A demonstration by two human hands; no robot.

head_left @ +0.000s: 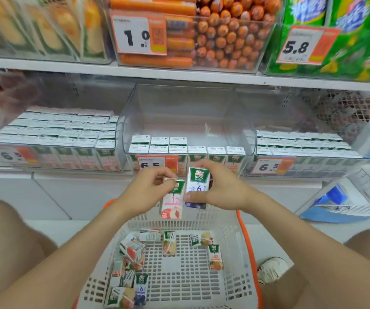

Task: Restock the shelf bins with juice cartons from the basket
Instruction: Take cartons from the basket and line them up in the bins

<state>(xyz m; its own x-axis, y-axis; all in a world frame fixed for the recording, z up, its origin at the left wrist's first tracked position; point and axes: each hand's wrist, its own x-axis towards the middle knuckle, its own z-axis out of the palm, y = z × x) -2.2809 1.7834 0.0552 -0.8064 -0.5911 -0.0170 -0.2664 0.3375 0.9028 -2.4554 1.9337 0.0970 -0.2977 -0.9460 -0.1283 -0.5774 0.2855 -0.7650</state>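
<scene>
L hand (149, 186) fingers clamped on peach juice carton (172, 205); R hand (220, 189) fingers clamped on blue-label juice carton (198, 186). Both upright, just beside each other, over far rim of white basket (186, 275), in front of mid shelf bin (242, 121). Loose cartons (169, 243) lie in basket, mostly L side.

Leaving free room across the back of the middle bin (135, 101) behind its front rows of cartons (159, 144), while hemming that gap with the shelf board (179, 74) overhead and packed left bin (68, 159) and right bin (313, 168) alongside.
</scene>
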